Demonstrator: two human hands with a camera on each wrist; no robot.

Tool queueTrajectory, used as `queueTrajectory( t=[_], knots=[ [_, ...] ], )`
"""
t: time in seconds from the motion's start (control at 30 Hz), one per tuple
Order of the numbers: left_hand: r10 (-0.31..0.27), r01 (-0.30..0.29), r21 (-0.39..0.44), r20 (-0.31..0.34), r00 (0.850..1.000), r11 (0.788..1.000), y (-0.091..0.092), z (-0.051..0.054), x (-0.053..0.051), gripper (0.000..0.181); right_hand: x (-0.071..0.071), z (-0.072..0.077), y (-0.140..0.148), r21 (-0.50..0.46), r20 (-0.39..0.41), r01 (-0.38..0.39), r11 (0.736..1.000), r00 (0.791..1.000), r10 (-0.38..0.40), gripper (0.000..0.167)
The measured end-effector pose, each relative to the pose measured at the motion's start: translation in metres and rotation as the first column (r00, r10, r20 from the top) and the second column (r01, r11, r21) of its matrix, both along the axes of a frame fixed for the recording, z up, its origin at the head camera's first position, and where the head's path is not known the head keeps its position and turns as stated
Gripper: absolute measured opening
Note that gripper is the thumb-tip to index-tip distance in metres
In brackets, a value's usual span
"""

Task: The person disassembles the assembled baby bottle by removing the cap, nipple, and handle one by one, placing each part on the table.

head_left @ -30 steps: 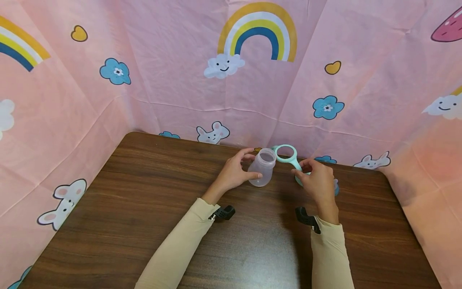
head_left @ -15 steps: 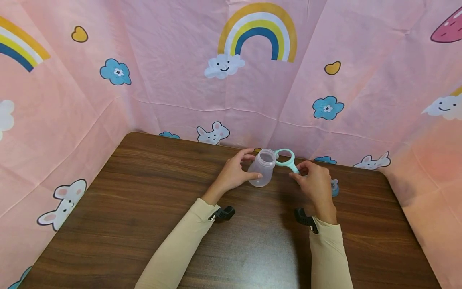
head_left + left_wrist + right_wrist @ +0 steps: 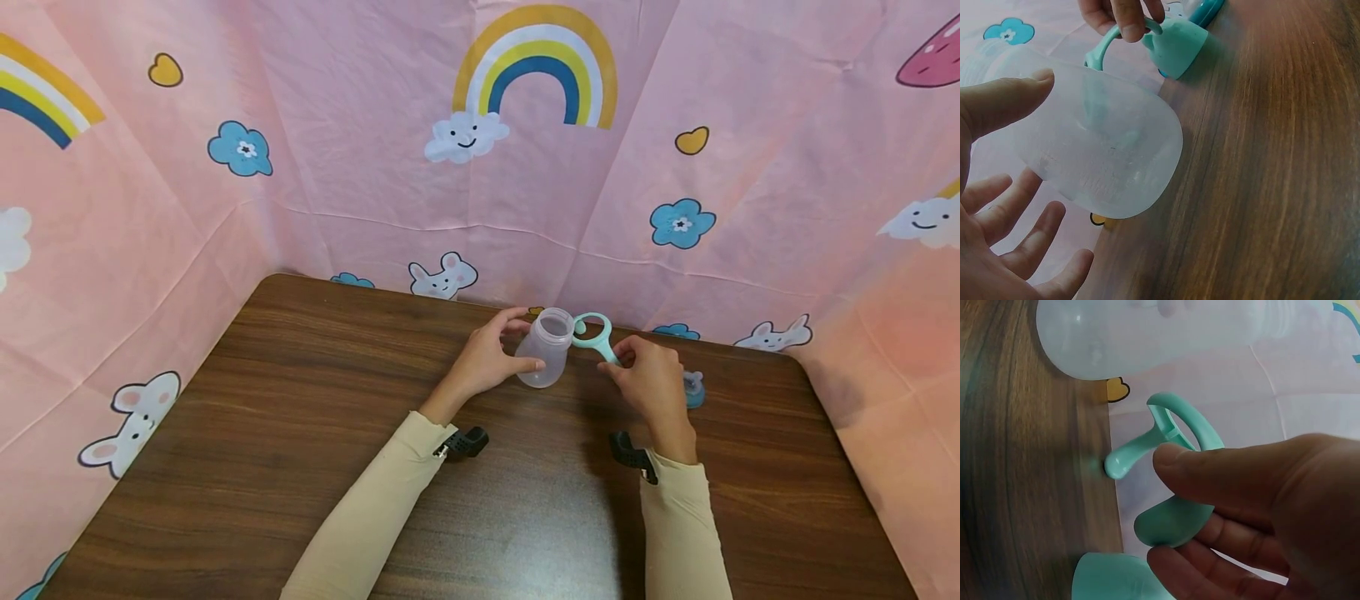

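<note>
A translucent baby bottle (image 3: 543,362), without a lid, stands on the table in the head view. My left hand (image 3: 483,358) holds its side, the thumb across the front and the fingers behind. Just right of the bottle, my right hand (image 3: 651,375) pinches a mint-green bottle handle (image 3: 1175,525) by one grip between thumb and fingers. The handle's ring (image 3: 600,342) is tilted close beside the bottle neck; whether they touch I cannot tell. A mint-green cup-shaped cap (image 3: 1175,50) sits beyond the right hand in the left wrist view.
A blue bottle top with a clear teat (image 3: 695,392) rests on the table right of my right hand. The brown wooden table (image 3: 315,400) ends at a pink patterned cloth (image 3: 360,183) hung behind it and along both sides.
My right hand has shifted slightly left and turned the handle, bringing its ring lower and against the line of the bottle neck. More of the blue top shows. The left hand and bottle stay put.
</note>
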State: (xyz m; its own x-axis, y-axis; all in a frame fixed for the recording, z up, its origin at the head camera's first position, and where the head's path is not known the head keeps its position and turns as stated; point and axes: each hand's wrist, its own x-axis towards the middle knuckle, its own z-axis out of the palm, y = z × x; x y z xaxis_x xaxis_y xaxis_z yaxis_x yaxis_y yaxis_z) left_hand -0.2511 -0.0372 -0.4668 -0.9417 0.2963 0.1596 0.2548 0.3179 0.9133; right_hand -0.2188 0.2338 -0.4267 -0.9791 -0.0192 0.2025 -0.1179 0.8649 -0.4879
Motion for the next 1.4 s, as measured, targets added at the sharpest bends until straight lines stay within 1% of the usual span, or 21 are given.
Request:
queueTrajectory(
  t=[0.27, 0.57, 0.77, 0.97, 1.17, 1.4],
  knots=[
    [-0.002, 0.002, -0.003, 0.002, 1.0, 1.0, 0.0, 0.001, -0.001, 0.089, -0.001, -0.001, -0.004, 0.009, 0.008, -0.009, 1.0, 1.0, 0.009, 0.027],
    [0.002, -0.001, -0.008, 0.013, 1.0, 1.0, 0.0, 0.002, -0.001, 0.089, -0.002, -0.005, -0.01, 0.01, 0.044, -0.019, 1.0, 0.999, 0.019, 0.027],
    [0.005, -0.005, -0.011, 0.016, 1.0, 1.0, 0.001, 0.001, 0.0, 0.088, -0.006, -0.011, -0.01, 0.035, 0.049, -0.042, 0.999, 0.998, 0.04, 0.027],
    [0.005, -0.005, -0.009, 0.019, 1.0, 1.0, 0.001, 0.001, -0.001, 0.089, -0.006, -0.011, -0.012, 0.047, 0.057, -0.062, 0.997, 0.997, 0.059, 0.025],
    [0.001, -0.001, -0.008, 0.018, 1.0, 1.0, 0.0, 0.0, -0.002, 0.089, -0.006, -0.011, -0.013, 0.031, 0.086, -0.088, 0.996, 0.993, 0.085, 0.022],
    [0.0, 0.0, -0.014, 0.016, 1.0, 1.0, 0.0, -0.001, -0.001, 0.088, -0.006, -0.014, -0.014, 0.028, 0.134, -0.112, 0.993, 0.985, 0.107, 0.023]
  ],
)
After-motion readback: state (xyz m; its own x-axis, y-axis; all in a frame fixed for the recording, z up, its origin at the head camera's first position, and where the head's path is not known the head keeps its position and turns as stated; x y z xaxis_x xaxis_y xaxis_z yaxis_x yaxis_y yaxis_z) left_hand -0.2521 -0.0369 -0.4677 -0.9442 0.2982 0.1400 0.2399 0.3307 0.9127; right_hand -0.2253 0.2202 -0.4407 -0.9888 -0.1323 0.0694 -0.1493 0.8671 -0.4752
